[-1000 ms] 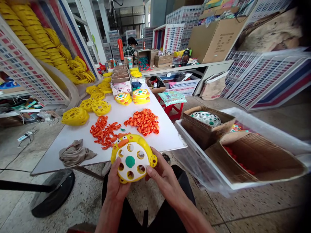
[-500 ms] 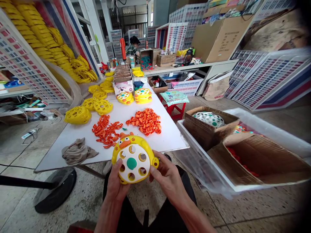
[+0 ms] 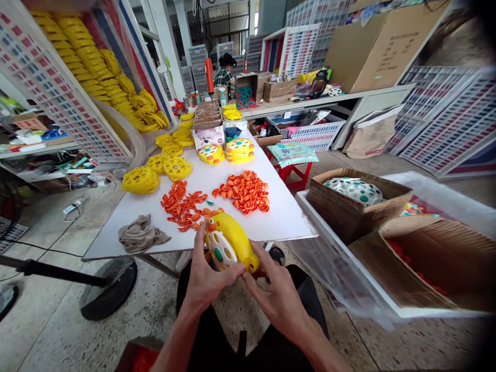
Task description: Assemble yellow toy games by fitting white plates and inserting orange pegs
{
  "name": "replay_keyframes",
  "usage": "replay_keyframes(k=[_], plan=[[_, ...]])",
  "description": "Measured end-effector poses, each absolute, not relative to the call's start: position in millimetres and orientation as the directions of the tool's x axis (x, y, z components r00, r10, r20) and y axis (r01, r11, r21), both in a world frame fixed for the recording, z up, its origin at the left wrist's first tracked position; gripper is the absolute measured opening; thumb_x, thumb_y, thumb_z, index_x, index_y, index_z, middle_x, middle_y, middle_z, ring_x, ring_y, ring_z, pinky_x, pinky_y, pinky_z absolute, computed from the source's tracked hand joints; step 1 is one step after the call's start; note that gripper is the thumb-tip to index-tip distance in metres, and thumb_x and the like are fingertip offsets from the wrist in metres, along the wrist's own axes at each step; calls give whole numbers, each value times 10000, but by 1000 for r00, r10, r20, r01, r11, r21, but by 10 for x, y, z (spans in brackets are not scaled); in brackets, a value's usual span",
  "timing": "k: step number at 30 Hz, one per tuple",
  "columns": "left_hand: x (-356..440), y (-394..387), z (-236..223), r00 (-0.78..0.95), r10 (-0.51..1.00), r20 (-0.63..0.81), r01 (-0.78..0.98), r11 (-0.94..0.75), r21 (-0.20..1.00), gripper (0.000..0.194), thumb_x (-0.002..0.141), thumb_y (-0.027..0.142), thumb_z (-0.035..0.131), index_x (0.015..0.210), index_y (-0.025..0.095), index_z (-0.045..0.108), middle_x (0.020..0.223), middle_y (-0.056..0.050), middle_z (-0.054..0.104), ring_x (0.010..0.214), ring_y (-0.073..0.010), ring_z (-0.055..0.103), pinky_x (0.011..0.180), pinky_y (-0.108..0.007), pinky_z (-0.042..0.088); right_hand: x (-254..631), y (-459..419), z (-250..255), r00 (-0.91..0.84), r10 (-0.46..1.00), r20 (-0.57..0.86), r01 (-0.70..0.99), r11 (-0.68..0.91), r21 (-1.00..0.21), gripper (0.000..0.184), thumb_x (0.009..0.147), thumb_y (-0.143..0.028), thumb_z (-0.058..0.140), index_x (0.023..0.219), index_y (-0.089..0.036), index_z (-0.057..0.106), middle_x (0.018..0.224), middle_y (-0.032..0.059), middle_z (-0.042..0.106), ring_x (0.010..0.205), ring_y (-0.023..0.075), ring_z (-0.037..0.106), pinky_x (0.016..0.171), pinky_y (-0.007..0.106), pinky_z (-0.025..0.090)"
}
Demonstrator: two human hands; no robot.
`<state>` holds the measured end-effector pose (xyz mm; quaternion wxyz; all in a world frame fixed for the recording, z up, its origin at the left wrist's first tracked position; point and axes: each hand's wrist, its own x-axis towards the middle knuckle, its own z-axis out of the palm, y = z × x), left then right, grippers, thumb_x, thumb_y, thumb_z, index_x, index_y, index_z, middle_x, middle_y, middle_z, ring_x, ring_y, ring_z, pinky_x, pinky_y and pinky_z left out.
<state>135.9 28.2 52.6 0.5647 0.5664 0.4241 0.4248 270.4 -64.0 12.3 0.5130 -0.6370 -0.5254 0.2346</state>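
Note:
Between my two hands, over the table's front edge, I hold a yellow plastic duck toy (image 3: 236, 240) with a white, holed disc on its face and a green centre. It is tilted, so its yellow side shows. My left hand (image 3: 205, 279) grips the disc side, thumb along the lower rim. My right hand (image 3: 275, 284) is closed around the lower right end, near a round yellow knob with a hole. Just beyond the toy lie a pile of thin orange parts (image 3: 178, 204) and a second pile of orange parts (image 3: 242, 191). A small green piece (image 3: 210, 203) lies between them.
A grey cloth (image 3: 141, 235) lies at the table's left front. Yellow shells (image 3: 176, 168) and stacked duck toys (image 3: 240, 150) stand farther back. An orange electric screwdriver (image 3: 209, 75) hangs above. To my right are open cartons (image 3: 418, 248); a person (image 3: 225, 72) sits in the background.
The duck toy has turned from facing me to edge-on, its yellow side now showing. My left hand has shifted its grip around the disc. The view has swung slightly left.

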Motion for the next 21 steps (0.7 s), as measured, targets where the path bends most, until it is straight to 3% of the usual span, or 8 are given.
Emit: replay_keyframes(k=[5,11,18,21], plan=[[1364,325,453,237,971,25,9,-28,1000,1103,530,235,955,1489,352,424,1552,-81,464,1405,-353,455,1035,-381,492,2763,-606,61,273,935,225,418,96,-903,658,972,-422,584,1557,-206,375,955,88,762,790,256,719,813,415,605],[1361,345,296,259,964,-52,-83,75,994,1088,547,265,949,1488,346,408,1582,-96,425,1404,-340,462,1061,-390,485,2765,-539,100,240,948,211,381,108,-918,602,976,-384,582,1528,-211,413,865,50,747,734,231,719,767,365,595],[1359,296,299,231,971,-67,-82,88,993,1088,546,214,952,1470,389,407,1612,-67,375,1367,-310,506,1033,-356,501,2703,-516,144,375,905,203,393,43,-919,517,897,-338,609,1391,-203,538,757,11,726,524,168,634,479,273,491],[1342,337,289,242,967,-77,-116,108,987,1089,560,246,949,1488,370,392,1604,-77,389,1399,-322,473,1059,-377,485,2673,-521,74,372,883,287,481,81,-873,513,910,-329,585,1396,-172,534,684,-2,698,480,166,603,479,284,498]])
